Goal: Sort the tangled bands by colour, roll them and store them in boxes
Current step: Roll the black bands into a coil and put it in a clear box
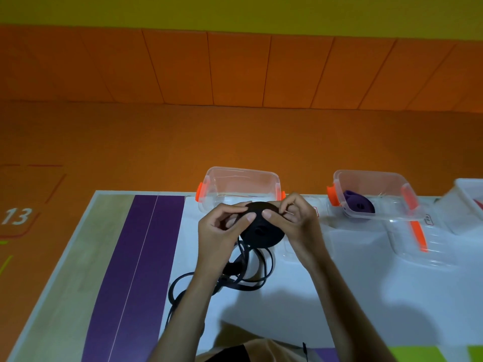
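The job is partly done. 1 purple roll (359,205) lies wound up inside the right box (371,176), a clear box with orange clips. That colour looks finished and put away.

Now it is the black band's turn. The 2 hands hold the black roll (261,232) up just above the table (339,296), in front of the middle box (240,178). The left hand (222,231) pinches the left edge of the roll with its thumb and bent fingers. The right hand (290,226) has its thumb on the top of the roll and its fingers curled round the far side. Neither hand is wide open; each one is closed on the roll.

The roll is fat already, but it is not finished. A long loose black band (245,278) hangs down from it and lies in loops on the table. It runs under the left arm toward the near edge. I think all of that has to be wound on before the roll can go in a box.

The middle box looks like it has nothing in it, so my guess is the black roll goes there. A clear lid (431,253) lies on the table in front of the right box, so that box is not closed yet. At the far right a white box (454,210) is cut off by the edge of the picture, and I cannot tell what is in it
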{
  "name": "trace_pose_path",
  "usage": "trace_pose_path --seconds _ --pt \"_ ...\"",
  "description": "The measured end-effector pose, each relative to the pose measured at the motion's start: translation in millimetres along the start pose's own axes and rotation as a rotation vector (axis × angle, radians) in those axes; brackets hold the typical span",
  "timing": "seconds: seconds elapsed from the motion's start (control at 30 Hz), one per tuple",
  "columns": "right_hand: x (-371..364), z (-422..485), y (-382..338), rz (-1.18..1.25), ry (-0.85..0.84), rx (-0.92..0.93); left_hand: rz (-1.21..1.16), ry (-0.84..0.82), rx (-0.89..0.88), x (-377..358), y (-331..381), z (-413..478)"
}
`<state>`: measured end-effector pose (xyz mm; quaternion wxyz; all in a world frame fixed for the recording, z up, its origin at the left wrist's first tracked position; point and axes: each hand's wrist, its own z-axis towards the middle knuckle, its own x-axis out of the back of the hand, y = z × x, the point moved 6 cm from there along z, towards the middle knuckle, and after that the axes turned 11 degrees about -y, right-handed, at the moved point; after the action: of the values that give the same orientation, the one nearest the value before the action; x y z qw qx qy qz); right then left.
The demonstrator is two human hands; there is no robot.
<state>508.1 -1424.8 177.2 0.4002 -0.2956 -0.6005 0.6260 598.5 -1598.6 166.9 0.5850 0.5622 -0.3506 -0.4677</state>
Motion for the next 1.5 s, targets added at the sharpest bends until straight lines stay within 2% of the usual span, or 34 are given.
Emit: trace_pose_path --seconds 0.13,0.2,0.3,0.4,0.57,0.77,0.87,0.97,1.03,1.17,1.4,1.5 --pt "0.6 1.5 -0.9 0.036 0.113 0.011 -0.015 -0.122 0.069 -1.8 -5.7 2.7" --pt "0.2 2.7 1.0 -0.003 0.087 0.005 -0.017 -0.166 0.109 1.8 -7.2 5.2" --pt "-3.2 3.0 5.5 -0.019 0.002 -0.033 0.000 -0.107 0.085 7.3 -7.0 6.0" --pt "-0.1 6.7 3.7 -0.093 0.021 -0.039 0.003 -0.016 0.101 11.2 -12.2 2.1" --pt "4.1 9.6 6.0 -0.045 0.093 -0.044 -0.024 -0.152 0.164 10.4 -18.0 -2.6" --pt "-2.7 8.2 22.6 -0.050 -0.052 -0.126 -0.043 -0.039 0.117 16.9 -17.6 4.7" --pt "-2.1 7.8 20.9 -0.095 0.016 -0.104 -0.047 -0.012 0.166 16.6 -24.2 6.7" --pt "-3.5 11.9 19.4 -0.034 0.051 -0.080 -0.066 -0.051 0.193 15.6 -29.8 7.0" --pt "-6.3 12.7 24.9 0.022 0.043 -0.107 -0.100 -0.072 0.211 16.3 -31.6 7.5" --pt "-6.8 15.7 32.7 -0.009 -0.017 -0.129 -0.071 -0.009 0.228 19.6 -32.4 9.1" --pt "-0.4 24.1 34.0 -0.012 0.056 -0.125 -0.074 0.048 0.214 14.5 -40.1 11.3" --pt "-2.7 27.0 39.3 0.013 -0.007 -0.156 -0.041 0.068 0.199 16.3 -42.1 14.1"
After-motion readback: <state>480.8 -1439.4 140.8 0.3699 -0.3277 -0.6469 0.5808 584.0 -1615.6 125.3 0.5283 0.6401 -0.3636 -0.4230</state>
